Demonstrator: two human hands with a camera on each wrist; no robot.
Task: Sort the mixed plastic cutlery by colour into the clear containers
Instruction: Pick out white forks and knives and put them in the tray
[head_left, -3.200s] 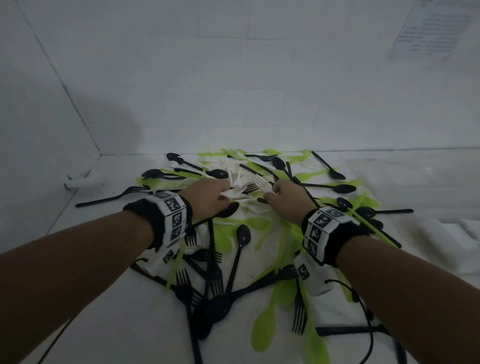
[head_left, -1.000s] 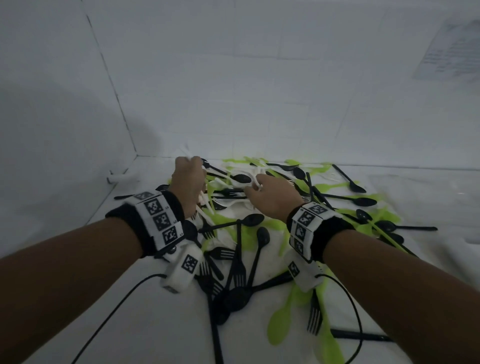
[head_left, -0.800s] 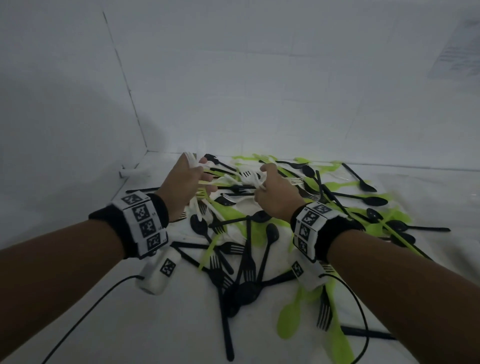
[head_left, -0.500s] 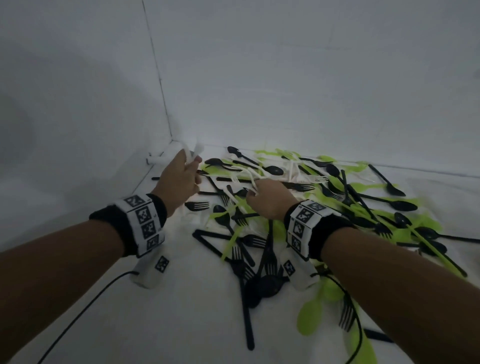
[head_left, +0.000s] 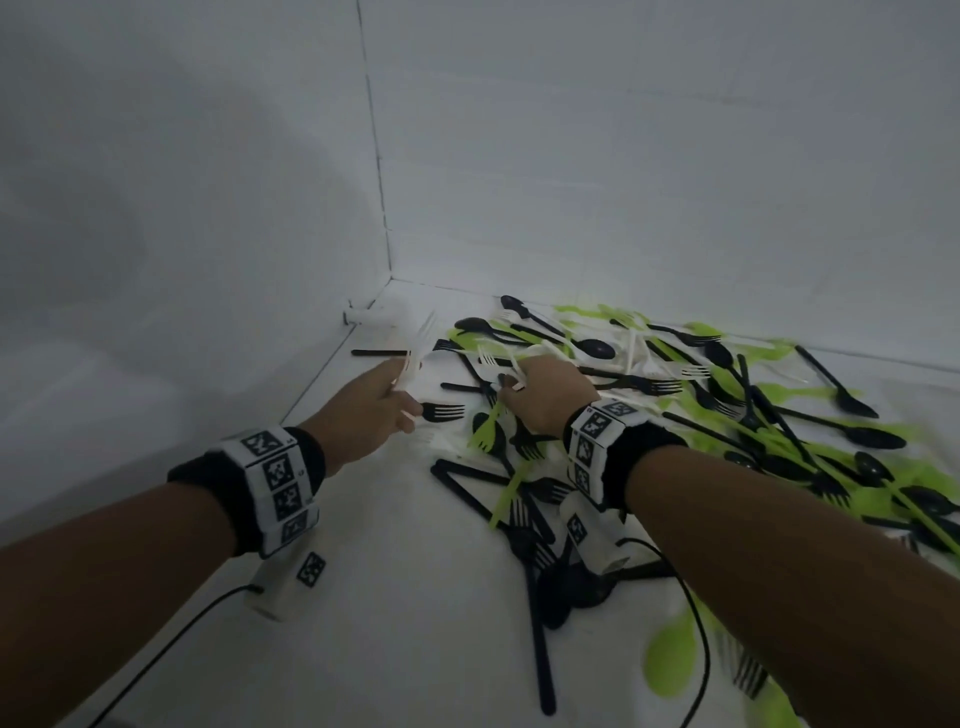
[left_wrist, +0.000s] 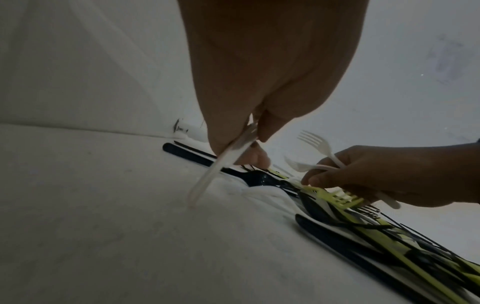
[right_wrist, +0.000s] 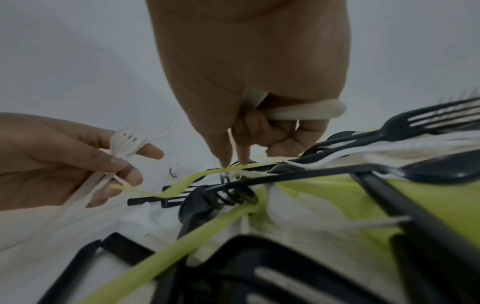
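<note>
My left hand (head_left: 371, 400) pinches a small bundle of white forks (right_wrist: 122, 148) between thumb and fingers, tines up and handles trailing down toward the white surface (head_left: 395, 613); the exact count is lost in blur. My right hand (head_left: 545, 397) is curled round more white cutlery (left_wrist: 318, 152), two fork heads sticking out past the knuckles in the left wrist view, while its thumb and forefinger reach down to touch a lime-green handle (right_wrist: 197, 176) at the near edge of the heap. From the head camera that hand's fingers are hidden behind its own back.

The mixed pile (head_left: 675, 405) of black, green and white pieces spreads from 12 o'clock of my right hand round to 4 o'clock, reaching the foot of the back wall (head_left: 623, 156) and running off the frame's right edge. A green fork (head_left: 485, 434) and black forks lie just beside my right wrist at 7 o'clock; a lone black fork (head_left: 441, 411) lies between my two hands. White pieces in the heap barely stand out against the white surface.

No clear container can be made out; a pale object (head_left: 382, 314) sits in the corner at 12 o'clock of my left hand, too washed out to identify. Marker-printed wristbands (head_left: 278, 488) and cables circle both wrists.
</note>
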